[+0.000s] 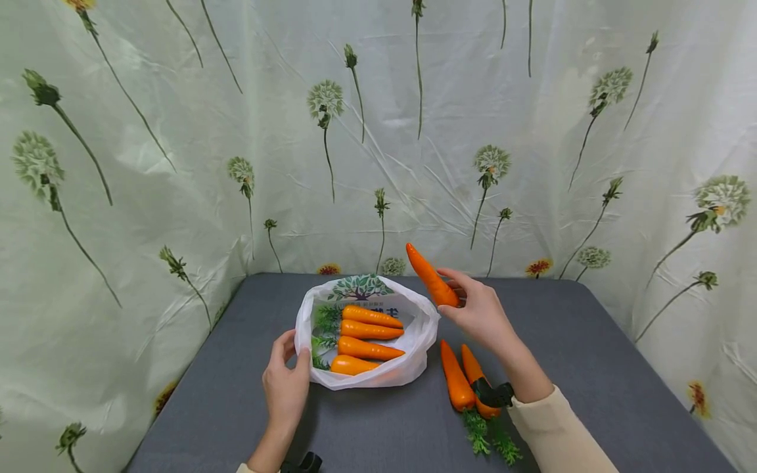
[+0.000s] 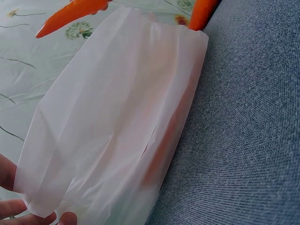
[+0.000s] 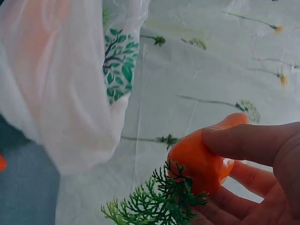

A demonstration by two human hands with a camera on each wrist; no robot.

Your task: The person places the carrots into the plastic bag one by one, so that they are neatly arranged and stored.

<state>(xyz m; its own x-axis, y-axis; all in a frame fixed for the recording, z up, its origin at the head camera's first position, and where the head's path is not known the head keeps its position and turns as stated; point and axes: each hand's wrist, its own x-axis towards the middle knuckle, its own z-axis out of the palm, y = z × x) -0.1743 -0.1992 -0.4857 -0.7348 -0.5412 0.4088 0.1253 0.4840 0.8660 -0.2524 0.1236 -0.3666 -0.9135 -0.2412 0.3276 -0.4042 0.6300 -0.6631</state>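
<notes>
A white plastic bag (image 1: pixel 416 358) printed with a green tree lies open-mouthed on the table. Several orange carrots (image 1: pixel 369 330) with green tops are inside it, side by side, tips to the right. My left hand (image 1: pixel 286 381) pinches the bag's left rim, its fingers (image 2: pixel 28 219) at the edge in the left wrist view. Up by the bag's right rim, my right hand (image 1: pixel 480 314) holds another carrot (image 1: pixel 430 274) by its thick end, the tip pointing up and left. That carrot's leafy top (image 3: pixel 159 199) hangs below the fingers in the right wrist view.
Two more carrots lie right of the bag: the left one (image 1: pixel 455 381) shows whole, while the right one (image 1: pixel 471 362) is partly hidden by a black wrist strap (image 1: pixel 493 394). Behind the grey table (image 1: pixel 372 433) hangs a pale flower-printed curtain (image 1: pixel 390 157).
</notes>
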